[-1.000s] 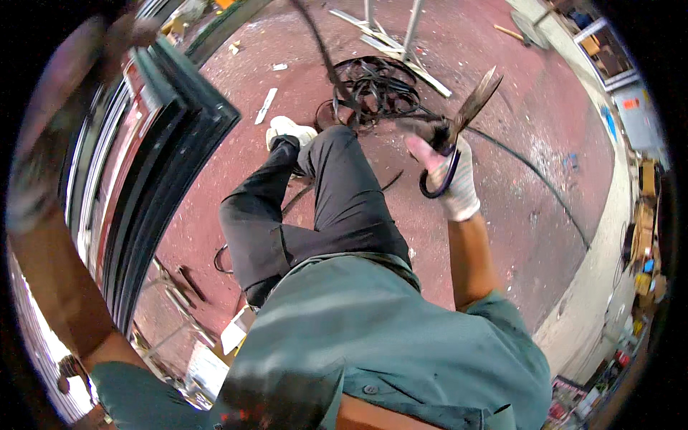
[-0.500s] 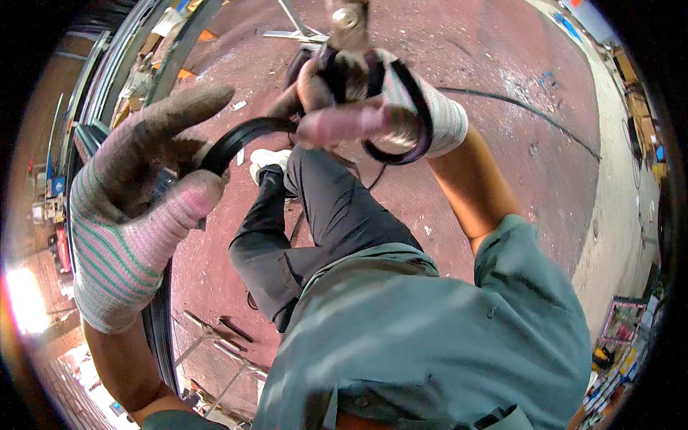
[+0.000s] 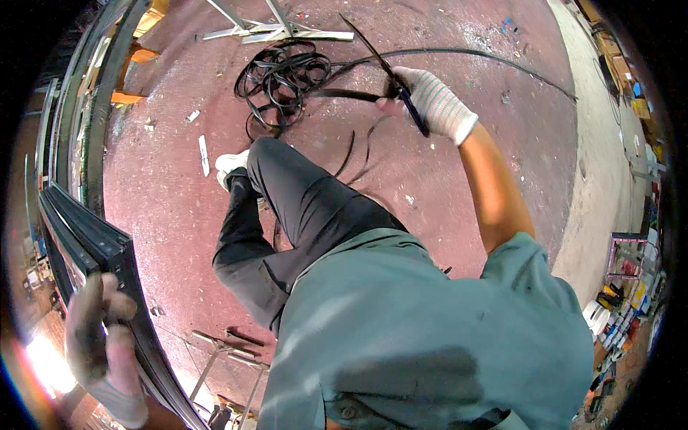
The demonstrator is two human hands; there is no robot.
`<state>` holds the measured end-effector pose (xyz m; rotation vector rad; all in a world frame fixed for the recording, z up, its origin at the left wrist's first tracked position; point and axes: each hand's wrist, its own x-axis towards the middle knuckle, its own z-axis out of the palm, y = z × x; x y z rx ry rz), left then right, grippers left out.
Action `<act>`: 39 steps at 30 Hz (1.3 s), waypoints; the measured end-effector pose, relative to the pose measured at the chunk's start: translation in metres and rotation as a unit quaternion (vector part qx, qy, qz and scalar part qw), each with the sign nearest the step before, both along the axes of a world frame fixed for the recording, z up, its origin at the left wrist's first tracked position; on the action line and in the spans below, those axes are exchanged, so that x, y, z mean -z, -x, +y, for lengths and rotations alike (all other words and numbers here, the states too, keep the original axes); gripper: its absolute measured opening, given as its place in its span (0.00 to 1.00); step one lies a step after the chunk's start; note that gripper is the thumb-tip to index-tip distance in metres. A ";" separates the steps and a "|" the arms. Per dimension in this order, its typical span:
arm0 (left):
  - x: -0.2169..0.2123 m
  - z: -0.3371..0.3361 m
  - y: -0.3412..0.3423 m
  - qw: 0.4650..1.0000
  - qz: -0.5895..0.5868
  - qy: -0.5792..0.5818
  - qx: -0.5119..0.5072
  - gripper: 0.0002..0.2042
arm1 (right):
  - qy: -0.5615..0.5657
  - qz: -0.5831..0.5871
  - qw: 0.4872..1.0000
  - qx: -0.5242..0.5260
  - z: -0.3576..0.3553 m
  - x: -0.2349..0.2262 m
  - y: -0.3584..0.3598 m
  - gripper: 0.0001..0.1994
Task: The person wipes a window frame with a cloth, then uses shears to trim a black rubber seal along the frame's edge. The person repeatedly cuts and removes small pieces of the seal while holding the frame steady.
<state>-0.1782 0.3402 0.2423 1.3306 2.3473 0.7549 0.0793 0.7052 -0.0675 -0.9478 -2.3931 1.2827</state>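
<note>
My right hand (image 3: 433, 104), in a striped knit glove, is raised at the upper right and closed round dark-handled scissors (image 3: 374, 46). They appear nearly edge-on, with the tip pointing up and left. A black strip (image 3: 347, 94) runs from the left towards its fingertips; I cannot tell whether they touch it. At the lower left, my gloved left hand (image 3: 107, 358) is slightly blurred, its fingers curled towards the thumb. It is beside a stack of long black frame profiles (image 3: 115, 251) and overlaps their edge. What lies between its fingers is hidden.
Black strip lies in a tangled coil (image 3: 283, 82) on the red floor, with one length trailing right. Behind it stands a metal stand's foot (image 3: 297, 34). Near my legs is another metal stand (image 3: 229, 351). Boxes and small goods (image 3: 620, 315) line the right side.
My hands have moved apart: the left went down and left to the profiles, the right shifted right with the scissors. The black strip seen arcing between my hands no longer spans them.
</note>
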 end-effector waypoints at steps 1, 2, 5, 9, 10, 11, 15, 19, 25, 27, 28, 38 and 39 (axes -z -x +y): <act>-0.002 -0.007 0.002 1.000 0.012 0.020 0.015 0.23 | 0.055 -0.012 0.998 0.036 0.009 0.025 -0.010 0.21; -0.001 -0.017 0.002 0.998 0.038 0.043 0.014 0.24 | -0.067 -0.149 0.986 0.038 0.014 0.025 -0.012 0.24; 0.001 -0.042 -0.008 0.996 0.042 0.073 0.034 0.32 | -0.086 -0.291 0.950 0.078 0.028 0.100 -0.036 0.21; 0.025 -0.028 -0.033 0.999 -0.005 0.045 0.028 0.28 | -0.014 -0.321 0.939 0.122 0.007 0.136 -0.058 0.19; 0.034 -0.025 -0.033 0.997 -0.021 0.028 0.068 0.26 | -0.017 -0.290 0.952 0.097 0.001 0.155 -0.065 0.20; 0.042 -0.033 -0.039 0.996 -0.034 0.007 0.083 0.25 | 0.040 -0.229 0.971 0.062 -0.002 0.163 -0.053 0.20; 0.090 -0.016 -0.036 0.989 -0.110 0.001 0.095 0.21 | 0.474 0.013 0.879 -0.044 -0.043 0.100 0.006 0.19; 0.139 0.024 -0.042 0.978 -0.187 -0.081 0.035 0.18 | 0.528 0.175 0.805 -0.206 -0.087 0.042 0.045 0.34; 0.184 0.067 -0.033 0.939 -0.270 -0.196 -0.081 0.19 | 0.591 0.173 0.711 -0.339 -0.124 -0.010 0.067 0.55; 0.186 0.071 -0.029 0.936 -0.279 -0.194 -0.094 0.22 | 0.629 0.162 0.679 -0.344 -0.133 -0.027 0.063 0.55; 0.190 0.074 -0.029 0.919 -0.316 -0.222 -0.081 0.25 | 0.652 0.185 0.649 -0.345 -0.140 -0.020 0.063 0.54; 0.175 0.066 -0.019 0.872 -0.465 -0.121 -0.095 0.14 | 0.664 0.098 0.644 -0.366 -0.151 -0.040 0.065 0.55; 0.173 0.066 -0.014 0.882 -0.448 -0.112 -0.095 0.15 | 0.676 0.120 0.626 -0.369 -0.153 -0.025 0.062 0.55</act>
